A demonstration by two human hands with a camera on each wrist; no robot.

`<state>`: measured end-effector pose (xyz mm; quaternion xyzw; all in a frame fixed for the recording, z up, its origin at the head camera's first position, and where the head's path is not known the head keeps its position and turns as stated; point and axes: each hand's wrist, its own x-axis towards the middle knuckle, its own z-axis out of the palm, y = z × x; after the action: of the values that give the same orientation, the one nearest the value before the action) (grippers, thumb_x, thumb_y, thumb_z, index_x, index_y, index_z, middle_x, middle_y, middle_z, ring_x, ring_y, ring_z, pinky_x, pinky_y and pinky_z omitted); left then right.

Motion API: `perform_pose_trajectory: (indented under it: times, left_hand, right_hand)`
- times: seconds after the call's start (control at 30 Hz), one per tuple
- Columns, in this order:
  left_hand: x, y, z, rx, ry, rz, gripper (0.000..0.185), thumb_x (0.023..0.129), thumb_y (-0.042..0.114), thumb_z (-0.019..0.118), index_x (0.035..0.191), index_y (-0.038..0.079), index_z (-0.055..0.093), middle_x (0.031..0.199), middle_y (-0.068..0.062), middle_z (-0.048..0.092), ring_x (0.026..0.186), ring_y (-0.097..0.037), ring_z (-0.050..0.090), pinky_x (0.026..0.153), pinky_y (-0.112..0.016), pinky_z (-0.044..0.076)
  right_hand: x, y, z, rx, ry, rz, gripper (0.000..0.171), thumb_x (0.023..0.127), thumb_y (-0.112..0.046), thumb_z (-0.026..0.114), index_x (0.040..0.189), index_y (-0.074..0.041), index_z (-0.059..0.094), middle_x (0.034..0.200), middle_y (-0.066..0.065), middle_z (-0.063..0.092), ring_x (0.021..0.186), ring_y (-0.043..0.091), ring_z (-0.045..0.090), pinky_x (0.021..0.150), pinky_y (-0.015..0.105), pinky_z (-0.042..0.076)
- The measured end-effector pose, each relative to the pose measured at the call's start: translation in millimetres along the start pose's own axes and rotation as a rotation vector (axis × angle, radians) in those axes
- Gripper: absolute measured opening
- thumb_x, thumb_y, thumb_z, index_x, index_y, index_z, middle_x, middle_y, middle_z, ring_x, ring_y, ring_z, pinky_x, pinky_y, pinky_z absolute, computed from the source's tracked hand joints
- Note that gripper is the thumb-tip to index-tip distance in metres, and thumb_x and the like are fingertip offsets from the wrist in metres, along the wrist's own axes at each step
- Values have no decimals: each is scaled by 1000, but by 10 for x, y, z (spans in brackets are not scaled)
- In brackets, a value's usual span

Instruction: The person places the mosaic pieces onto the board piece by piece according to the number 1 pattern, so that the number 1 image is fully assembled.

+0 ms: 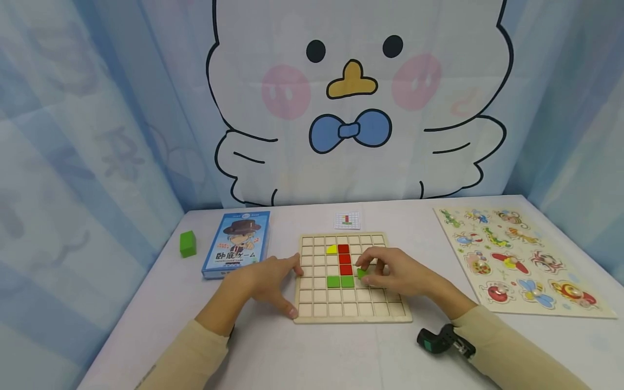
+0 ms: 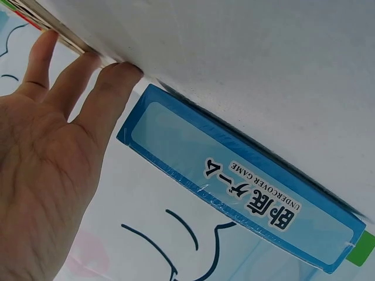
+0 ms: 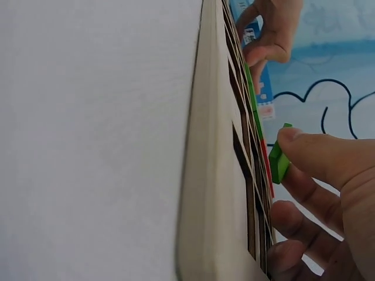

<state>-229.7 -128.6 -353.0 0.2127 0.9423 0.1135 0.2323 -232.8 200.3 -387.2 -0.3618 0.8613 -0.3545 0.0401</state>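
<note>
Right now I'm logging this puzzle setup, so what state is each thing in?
Grid board: flat on the table, partly filled.
Red tiles: three seated in a column.
Green tiles: two seated side by side.
Yellow piece: seated beside the top red tile.
Green piece: pinched by the right hand, tilted, not seated.
Left hand: fingers straight, against the board's edge.
Blue box: closed, lying flat.
Green block: lying apart, untouched.

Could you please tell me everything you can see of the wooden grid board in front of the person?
The wooden grid board is a pale square tray of small square cells, lying flat on the white table. It holds three red tiles in a column, a yellow piece and two green tiles. The left hand rests against its left edge; the right hand pinches a green piece over it.
</note>
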Motion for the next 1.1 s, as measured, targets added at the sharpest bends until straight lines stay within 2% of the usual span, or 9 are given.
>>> perform_pose_trajectory:
  times: [0.3,0.6,0.73,0.9,1.1]
  left_hand:
    - [24,12,37,-2,1,16,81,65,57,93,132,34,54,150,-7,54,127,-23,52,105,-48,47]
    - [21,32,22,5,8,12,80,65,56,94,130,33,54,145,-7,57,121,-22,54,101,-47,49]
    - [29,42,24,0,6,0,81,65,55,94,131,34,53,145,-8,57,118,-22,53,100,-47,49]
    - [26,26,31,-9,-1,1,81,65,56,94,132,34,53,149,-8,55,123,-23,52,103,-49,48]
    - [16,-31,38,-28,-5,9,76,70,54,92,132,34,53,151,-9,52,124,-25,52,104,-51,47]
  right_hand:
    - [-37,-21,22,-29,-33,18,26,95,-20,77,118,-14,68,108,-5,70,76,8,57,69,24,49]
    - [-69,-36,-11,-43,-43,18,21,95,-14,75,114,-19,69,103,-5,70,80,9,59,72,25,51]
    - [-73,-43,-31,-39,-57,21,21,95,-15,75,115,-18,69,104,-5,69,79,9,59,73,25,51]
    - [-95,-47,-29,-40,-70,11,22,96,-16,74,118,-15,68,112,-2,71,85,11,61,76,28,54]
    - [-147,-89,-73,-49,-68,42,22,98,-23,72,119,-16,67,115,-3,71,91,10,62,77,27,56]
